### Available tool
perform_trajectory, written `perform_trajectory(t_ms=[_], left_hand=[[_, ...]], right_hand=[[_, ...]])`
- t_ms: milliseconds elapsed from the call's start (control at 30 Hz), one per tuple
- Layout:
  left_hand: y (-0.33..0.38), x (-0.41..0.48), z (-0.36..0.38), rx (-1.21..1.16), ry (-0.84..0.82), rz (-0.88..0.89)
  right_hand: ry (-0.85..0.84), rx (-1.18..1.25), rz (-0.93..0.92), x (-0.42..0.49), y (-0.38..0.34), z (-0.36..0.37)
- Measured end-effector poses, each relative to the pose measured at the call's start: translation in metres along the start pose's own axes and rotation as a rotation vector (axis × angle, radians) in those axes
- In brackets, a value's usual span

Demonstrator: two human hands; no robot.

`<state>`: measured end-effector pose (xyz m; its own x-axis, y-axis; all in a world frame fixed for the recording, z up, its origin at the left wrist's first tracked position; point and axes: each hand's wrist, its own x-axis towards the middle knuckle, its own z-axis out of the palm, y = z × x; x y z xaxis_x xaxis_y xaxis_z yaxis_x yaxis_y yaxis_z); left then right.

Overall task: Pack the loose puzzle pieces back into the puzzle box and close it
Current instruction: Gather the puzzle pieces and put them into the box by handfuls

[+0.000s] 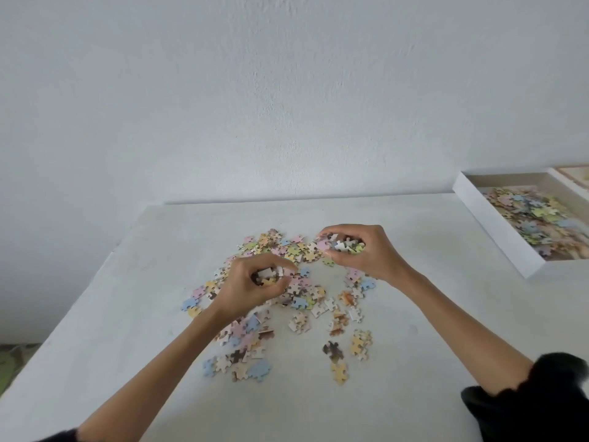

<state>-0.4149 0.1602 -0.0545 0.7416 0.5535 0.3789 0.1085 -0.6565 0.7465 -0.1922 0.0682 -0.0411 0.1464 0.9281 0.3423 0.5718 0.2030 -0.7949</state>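
Note:
Several loose pastel puzzle pieces (299,301) lie scattered over the middle of the white table (414,314). My left hand (255,283) hovers over the pile's left part, its fingers curled round a small bunch of pieces. My right hand (357,250) is at the pile's far right edge and grips a fuller handful of pieces. The open white puzzle box (490,215) sits at the table's far right, partly filled with pieces, and is cut off by the frame edge.
A white wall rises right behind the table. The table's left edge runs diagonally, with floor visible below it at lower left. A second flat part, possibly the box lid (573,175), shows just behind the box. Black sleeves end near my elbows.

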Motion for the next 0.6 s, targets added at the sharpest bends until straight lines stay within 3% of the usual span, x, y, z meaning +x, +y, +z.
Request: perform_trajectory(t_ms=[300,600], left_hand=[[0.052,0.035,0.034,0.018,-0.075,0.082],[0.117,0.082,0.115,-0.002,-0.105,0.189]], right_hand=[[0.055,-0.026,-0.020,-0.008,-0.006,-0.058],[0.125,-0.098,0.012,-0.035,0.011,-0.152]])
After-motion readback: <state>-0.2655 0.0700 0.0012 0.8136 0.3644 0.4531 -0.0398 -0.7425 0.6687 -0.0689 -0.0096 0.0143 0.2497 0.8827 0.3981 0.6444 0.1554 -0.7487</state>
